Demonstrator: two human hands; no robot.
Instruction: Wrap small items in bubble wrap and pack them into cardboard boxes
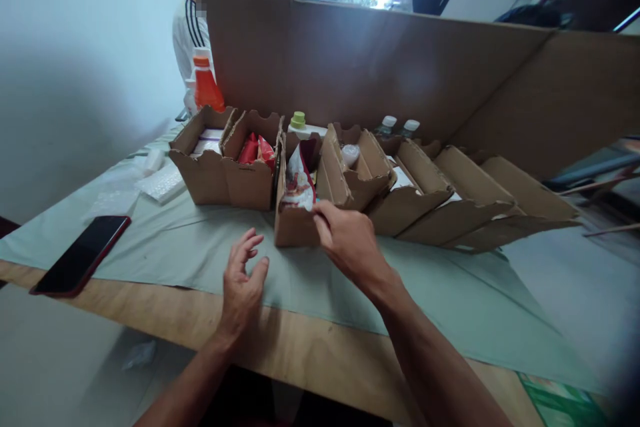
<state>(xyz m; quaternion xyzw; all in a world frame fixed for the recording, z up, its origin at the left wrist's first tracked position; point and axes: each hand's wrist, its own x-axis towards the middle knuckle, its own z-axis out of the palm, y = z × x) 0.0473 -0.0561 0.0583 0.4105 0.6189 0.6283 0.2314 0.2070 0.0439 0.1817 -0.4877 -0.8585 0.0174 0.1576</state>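
A cardboard box [297, 230] stands a little forward of the row, with a white and red snack bag [301, 180] leaning upright inside it. My right hand [350, 240] is closed in a pinch on the box's front rim, right beside the bag's lower corner. Whether the fingertips also touch the bag cannot be made out. My left hand [243, 277] hovers over the cloth to the left of that box, fingers apart and curved, holding nothing.
Left of it, a box [250, 183] holds red packets. More cardboard boxes [415, 207] continue rightward. A phone [83, 253] and bubble wrap [163, 183] lie at left. An orange bottle [207, 87] stands behind, near a person [193, 30]. A cardboard panel [350, 60] rises at the back.
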